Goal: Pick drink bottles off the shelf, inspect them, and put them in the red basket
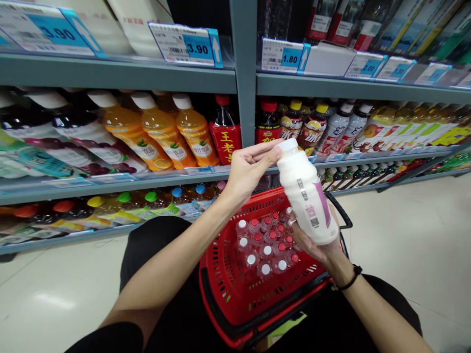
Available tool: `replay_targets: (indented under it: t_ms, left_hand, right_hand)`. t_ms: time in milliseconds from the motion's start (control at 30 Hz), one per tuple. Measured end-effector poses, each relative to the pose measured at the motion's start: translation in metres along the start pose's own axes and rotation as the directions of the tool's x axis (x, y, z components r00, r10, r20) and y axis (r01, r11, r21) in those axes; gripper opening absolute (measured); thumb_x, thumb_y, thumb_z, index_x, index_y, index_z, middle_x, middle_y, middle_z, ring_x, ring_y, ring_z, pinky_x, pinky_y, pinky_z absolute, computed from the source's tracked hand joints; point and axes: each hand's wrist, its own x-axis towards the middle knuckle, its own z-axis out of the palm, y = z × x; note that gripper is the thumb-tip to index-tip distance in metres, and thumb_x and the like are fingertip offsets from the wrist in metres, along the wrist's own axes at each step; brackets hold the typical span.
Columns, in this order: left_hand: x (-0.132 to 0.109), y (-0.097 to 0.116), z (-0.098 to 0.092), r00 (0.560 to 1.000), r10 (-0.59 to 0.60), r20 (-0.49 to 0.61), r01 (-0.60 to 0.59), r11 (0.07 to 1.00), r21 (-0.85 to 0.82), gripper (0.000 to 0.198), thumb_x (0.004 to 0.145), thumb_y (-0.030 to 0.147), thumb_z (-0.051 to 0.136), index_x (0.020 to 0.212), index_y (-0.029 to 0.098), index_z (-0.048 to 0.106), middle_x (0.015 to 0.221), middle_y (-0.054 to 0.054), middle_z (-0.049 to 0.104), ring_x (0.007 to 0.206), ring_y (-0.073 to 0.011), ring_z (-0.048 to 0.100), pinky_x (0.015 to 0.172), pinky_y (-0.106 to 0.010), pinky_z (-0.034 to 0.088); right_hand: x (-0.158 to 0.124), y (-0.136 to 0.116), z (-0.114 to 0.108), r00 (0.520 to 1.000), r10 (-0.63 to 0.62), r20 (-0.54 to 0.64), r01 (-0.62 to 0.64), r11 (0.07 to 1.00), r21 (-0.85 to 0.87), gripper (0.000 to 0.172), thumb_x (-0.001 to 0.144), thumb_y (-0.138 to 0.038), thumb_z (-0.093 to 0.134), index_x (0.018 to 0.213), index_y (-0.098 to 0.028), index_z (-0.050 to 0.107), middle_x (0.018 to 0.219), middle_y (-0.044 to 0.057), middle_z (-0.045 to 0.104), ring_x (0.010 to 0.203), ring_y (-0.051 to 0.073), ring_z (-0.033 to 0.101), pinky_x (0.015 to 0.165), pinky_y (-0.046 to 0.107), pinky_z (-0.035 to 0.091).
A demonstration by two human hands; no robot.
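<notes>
A white plastic drink bottle [303, 191] with a white cap and a purple label patch is held tilted above the basket. My left hand [250, 169] pinches it at the cap and neck. Around its lower part, my right hand [312, 245] is wrapped from below and behind, so some of those fingers are hidden. Beneath both hands stands a red shopping basket [224, 260] with slotted walls. Inside it, several small clear bottles [267, 238] with red or white caps stand upright close together.
Shelves [121, 73] of drinks rise just ahead. Orange juice bottles [154, 130] are at left, a red bottle [225, 130] beside the upright post [246, 63], and more bottles [397, 127] at right. Price tags [184, 45] line the shelf edges. Tiled floor [390, 230] shows on the right.
</notes>
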Motion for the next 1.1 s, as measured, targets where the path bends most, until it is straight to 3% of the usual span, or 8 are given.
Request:
replay_targets:
  t_ms: [133,333,467,600,733,900,1000,1100]
  left_hand:
    - [0.002,-0.001,0.001,0.997,-0.055,0.048,0.058,0.995,-0.076,0.047,0.076,0.051,0.09,0.111,0.021,0.084,0.11,-0.009,0.083,0.104,-0.0243,0.079,0.093,-0.032,0.062]
    - [-0.001,0.0,0.001,0.984,-0.113,0.135,0.132,0.981,-0.143,0.048,0.079,0.05,0.089,0.116,0.02,0.082,0.116,-0.011,0.081,0.107,-0.0248,0.078,0.098,-0.034,0.059]
    - [-0.004,0.001,0.006,0.977,-0.133,0.164,0.163,0.969,-0.185,0.048,0.083,0.052,0.085,0.12,0.021,0.08,0.125,-0.011,0.079,0.113,-0.0247,0.075,0.098,-0.033,0.058]
    - [-0.012,-0.007,0.017,0.975,-0.156,0.16,0.194,0.946,-0.261,0.05,0.088,0.058,0.077,0.122,0.021,0.077,0.131,-0.011,0.076,0.12,-0.0257,0.073,0.097,-0.033,0.058]
    - [-0.021,-0.023,0.03,0.961,-0.237,0.141,0.27,0.913,-0.306,0.061,0.083,0.06,0.082,0.128,0.02,0.07,0.125,-0.012,0.078,0.111,-0.0242,0.075,0.091,-0.031,0.059]
    - [-0.019,-0.034,0.031,0.938,-0.333,0.094,0.345,0.884,-0.314,0.055,0.078,0.057,0.086,0.113,0.017,0.072,0.11,-0.011,0.081,0.089,-0.0211,0.078,0.078,-0.03,0.061]
    - [-0.016,-0.034,0.027,0.914,-0.394,0.095,0.401,0.846,-0.352,0.05,0.081,0.057,0.081,0.112,0.018,0.072,0.102,-0.01,0.082,0.08,-0.0211,0.077,0.074,-0.032,0.062]
    - [-0.014,-0.035,0.024,0.907,-0.406,0.11,0.417,0.827,-0.379,0.047,0.082,0.055,0.077,0.109,0.017,0.072,0.099,-0.009,0.082,0.077,-0.0208,0.077,0.071,-0.031,0.061]
  right_hand:
    - [-0.003,0.005,0.001,0.998,-0.037,-0.042,0.034,0.996,-0.088,0.081,0.084,-0.086,0.051,0.116,-0.015,0.072,0.078,0.01,0.074,0.052,0.019,0.066,0.033,0.021,0.044]
    - [-0.002,0.008,0.009,0.992,-0.044,0.122,0.059,0.99,-0.125,0.072,0.086,-0.076,0.066,0.126,-0.017,0.068,0.085,0.009,0.072,0.051,0.015,0.059,0.029,0.018,0.036]
    - [-0.001,0.013,0.009,0.983,-0.175,-0.059,0.143,0.921,-0.362,0.053,0.083,-0.063,0.079,0.103,-0.015,0.071,0.078,0.008,0.074,0.045,0.014,0.059,0.037,0.023,0.047]
    - [0.002,0.021,0.015,0.844,-0.443,-0.302,0.16,0.746,-0.646,0.048,0.074,-0.048,0.091,0.107,-0.021,0.07,0.084,0.005,0.077,0.06,0.018,0.067,0.053,0.029,0.057]
    - [0.007,0.024,0.019,0.733,-0.597,-0.327,0.124,0.59,-0.798,0.054,0.075,-0.043,0.091,0.119,-0.021,0.07,0.107,0.007,0.076,0.088,0.021,0.07,0.079,0.034,0.059]
    - [0.007,0.026,0.011,0.791,-0.531,-0.305,0.143,0.644,-0.751,0.053,0.078,-0.042,0.089,0.121,-0.02,0.067,0.11,0.007,0.075,0.093,0.023,0.07,0.083,0.035,0.058]
    - [0.007,0.026,0.008,0.865,-0.406,-0.294,0.186,0.804,-0.565,0.051,0.082,-0.047,0.085,0.122,-0.024,0.063,0.111,0.006,0.076,0.096,0.023,0.073,0.083,0.036,0.061]
    - [0.008,0.026,0.009,0.926,-0.194,-0.325,0.079,0.939,-0.334,0.056,0.086,-0.062,0.076,0.124,-0.023,0.061,0.106,0.007,0.078,0.086,0.026,0.075,0.064,0.035,0.062]
